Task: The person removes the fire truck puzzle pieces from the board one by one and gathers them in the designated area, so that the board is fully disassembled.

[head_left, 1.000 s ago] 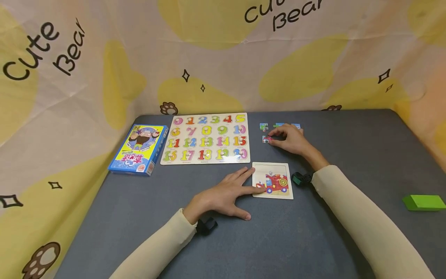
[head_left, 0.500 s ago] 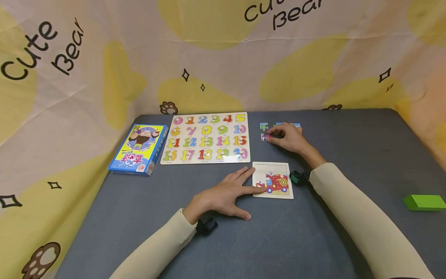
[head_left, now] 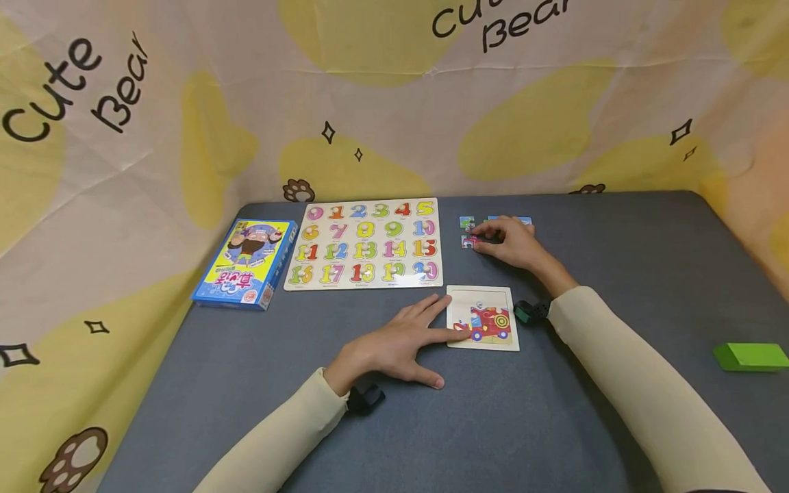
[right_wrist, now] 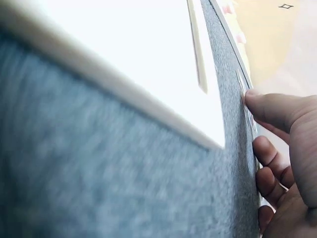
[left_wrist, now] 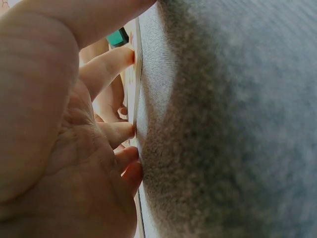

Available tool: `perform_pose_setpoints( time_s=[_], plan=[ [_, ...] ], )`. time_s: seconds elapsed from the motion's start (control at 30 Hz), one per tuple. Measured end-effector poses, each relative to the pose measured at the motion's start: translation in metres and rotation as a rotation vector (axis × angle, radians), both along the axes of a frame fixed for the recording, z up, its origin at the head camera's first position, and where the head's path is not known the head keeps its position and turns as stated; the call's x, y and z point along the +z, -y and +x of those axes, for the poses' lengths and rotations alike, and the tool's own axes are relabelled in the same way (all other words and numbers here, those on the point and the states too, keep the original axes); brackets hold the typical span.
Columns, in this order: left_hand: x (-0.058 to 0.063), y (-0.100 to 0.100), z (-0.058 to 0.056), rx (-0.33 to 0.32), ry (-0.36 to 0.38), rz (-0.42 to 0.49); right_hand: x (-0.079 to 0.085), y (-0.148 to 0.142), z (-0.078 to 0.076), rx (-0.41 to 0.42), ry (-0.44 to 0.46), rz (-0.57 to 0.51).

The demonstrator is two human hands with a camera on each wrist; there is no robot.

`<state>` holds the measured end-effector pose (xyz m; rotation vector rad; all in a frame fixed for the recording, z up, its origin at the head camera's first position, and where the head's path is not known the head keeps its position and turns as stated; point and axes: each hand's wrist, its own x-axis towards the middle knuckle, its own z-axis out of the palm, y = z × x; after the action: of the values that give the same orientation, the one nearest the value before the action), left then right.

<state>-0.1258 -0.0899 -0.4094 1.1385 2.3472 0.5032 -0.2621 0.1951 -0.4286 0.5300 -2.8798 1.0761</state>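
With fingers spread, my left hand point(head_left: 392, 348) rests at the left side of a small wooden jigsaw board point(head_left: 460, 296), its index fingertip over the lower left of the picture. Fitted pieces there show a red truck point(head_left: 490, 323); the upper part of the board is bare wood. Farther back, my right hand point(head_left: 513, 245) pinches a small red-and-blue jigsaw piece point(head_left: 467, 242) between thumb and index finger, low over the table. A green jigsaw piece point(head_left: 466, 222) lies just behind it. More blue-edged pieces point(head_left: 526, 220) lie behind the right hand, partly hidden by it.
A wooden number board point(head_left: 364, 250) lies left of the loose pieces, with a blue and yellow box point(head_left: 246, 263) beside it. At the far right sits a green block point(head_left: 750, 357). A printed cloth point(head_left: 394, 103) stands behind the grey table point(head_left: 616, 239).
My right hand has shifted the red-and-blue piece slightly back and left, toward the green piece, then stayed almost still. The left hand and the truck board have not moved.
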Motion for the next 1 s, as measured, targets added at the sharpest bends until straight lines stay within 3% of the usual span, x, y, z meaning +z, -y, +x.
perform_pose_setpoints(
  time_s=[0.27,0.63,1.0],
  plan=[
    [-0.003,0.000,-0.001,-0.004,-0.010,-0.002,-0.004,-0.009,0.009,0.100,0.019,-0.092],
    [-0.005,-0.001,-0.002,0.008,-0.016,-0.001,-0.002,-0.019,0.043,0.194,0.111,-0.128],
    [-0.001,-0.002,-0.002,0.005,-0.022,-0.010,-0.001,-0.019,0.072,0.367,0.123,-0.170]
  ],
)
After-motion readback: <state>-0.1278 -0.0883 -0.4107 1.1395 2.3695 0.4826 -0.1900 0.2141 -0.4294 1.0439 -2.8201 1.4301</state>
